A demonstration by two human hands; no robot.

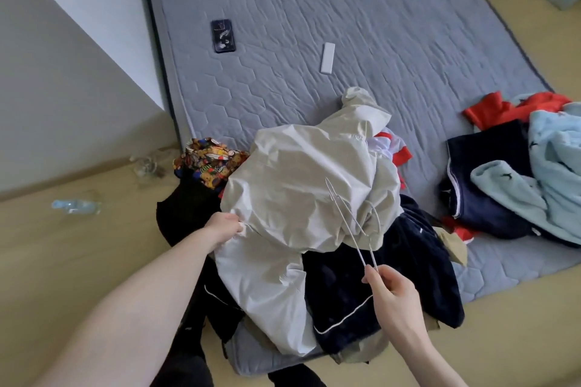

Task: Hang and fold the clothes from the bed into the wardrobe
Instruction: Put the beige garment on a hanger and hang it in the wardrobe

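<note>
Beige jacket (301,185) gripped by left hand (224,225); right hand (393,292) holds hanger (352,223).

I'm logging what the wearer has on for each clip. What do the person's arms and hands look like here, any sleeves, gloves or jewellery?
Both forearms are bare up to the frame edge, with no sleeves in view. The left hand and right hand wear no gloves, and no watch, ring or bracelet shows on either.
</note>
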